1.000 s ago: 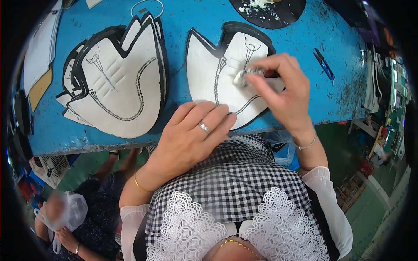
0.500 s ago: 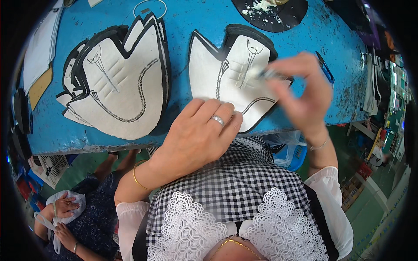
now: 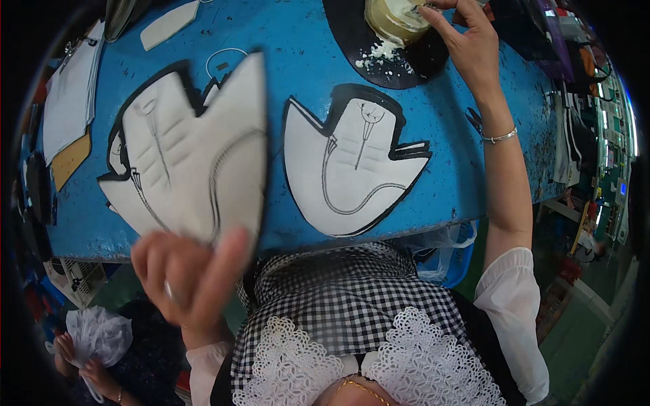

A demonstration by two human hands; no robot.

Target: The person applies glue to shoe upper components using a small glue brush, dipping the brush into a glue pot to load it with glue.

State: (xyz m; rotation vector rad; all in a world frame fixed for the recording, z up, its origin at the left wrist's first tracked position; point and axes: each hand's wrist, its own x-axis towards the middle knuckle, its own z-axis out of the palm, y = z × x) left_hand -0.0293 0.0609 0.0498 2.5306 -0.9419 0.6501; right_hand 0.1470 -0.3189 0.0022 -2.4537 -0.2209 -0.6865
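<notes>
My left hand [image 3: 189, 277], smeared by motion, has its thumb and fingers closed on the lower edge of a white stitched panel [image 3: 189, 169] with black edges. This panel is tilted up over the left stack, whose black edges [image 3: 118, 145] show behind it. At the right, a pile of similar white panels [image 3: 355, 179] lies flat on the blue table, with neither hand on it. My right hand [image 3: 467, 47] reaches to a tub of whitish paste [image 3: 399, 24] at the back. Its fingers pinch something small at the rim that I cannot make out.
The tub stands on a black mat [image 3: 345, 40] scattered with white crumbs [image 3: 386, 57]. Papers on a clipboard [image 3: 71, 101] lie at the left edge of the blue table [image 3: 271, 74]. A white flat piece [image 3: 169, 26] lies at the back. Another person's hands [image 3: 91, 369] hold a white bag at lower left.
My right hand has moved from the right panel to the tub. My left hand has left that panel, gone left and raised the top panel of the left stack.
</notes>
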